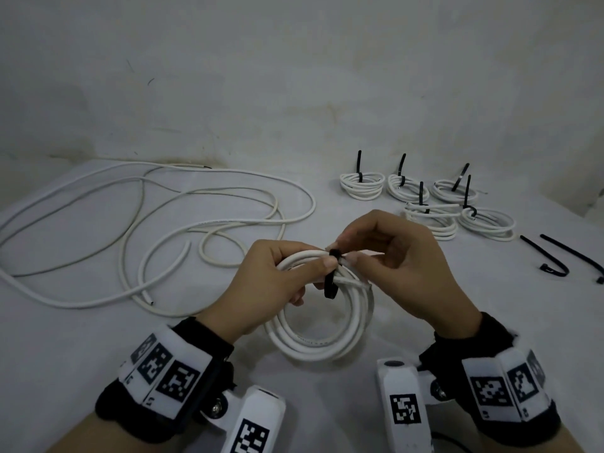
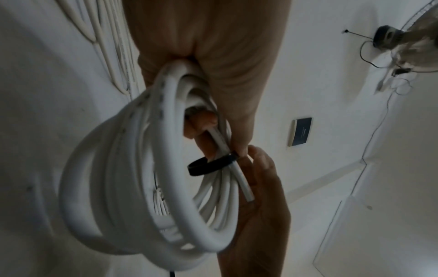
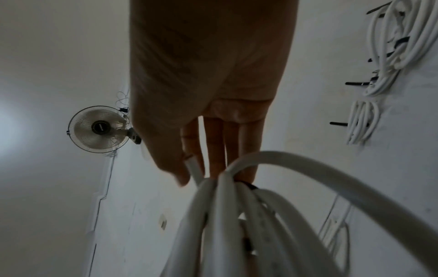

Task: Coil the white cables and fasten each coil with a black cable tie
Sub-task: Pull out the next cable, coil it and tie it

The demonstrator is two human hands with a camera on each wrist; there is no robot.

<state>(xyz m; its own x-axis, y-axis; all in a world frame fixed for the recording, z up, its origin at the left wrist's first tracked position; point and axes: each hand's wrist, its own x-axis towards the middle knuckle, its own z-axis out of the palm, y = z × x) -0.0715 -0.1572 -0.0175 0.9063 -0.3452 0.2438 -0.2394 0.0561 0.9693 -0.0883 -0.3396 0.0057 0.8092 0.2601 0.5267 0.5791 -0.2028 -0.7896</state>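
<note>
A white cable coil (image 1: 320,348) hangs just above the table in the middle of the head view. My left hand (image 1: 277,276) grips its top left, fingers curled round the strands. A black cable tie (image 1: 330,286) loops around the strands at the top of the coil. My right hand (image 1: 402,266) pinches the tie's upper end between thumb and forefinger, right beside my left thumb. In the left wrist view the tie (image 2: 208,166) forms a loose ring around the coil (image 2: 118,187), next to the cable's cut end. In the right wrist view the coil (image 3: 237,224) hides most of the tie.
Loose white cables (image 1: 147,207) sprawl over the left half of the table. Several tied coils (image 1: 425,197) with upright black tie tails sit at the back right. Two spare black ties (image 1: 555,256) lie at the right edge. A wall rises behind the table.
</note>
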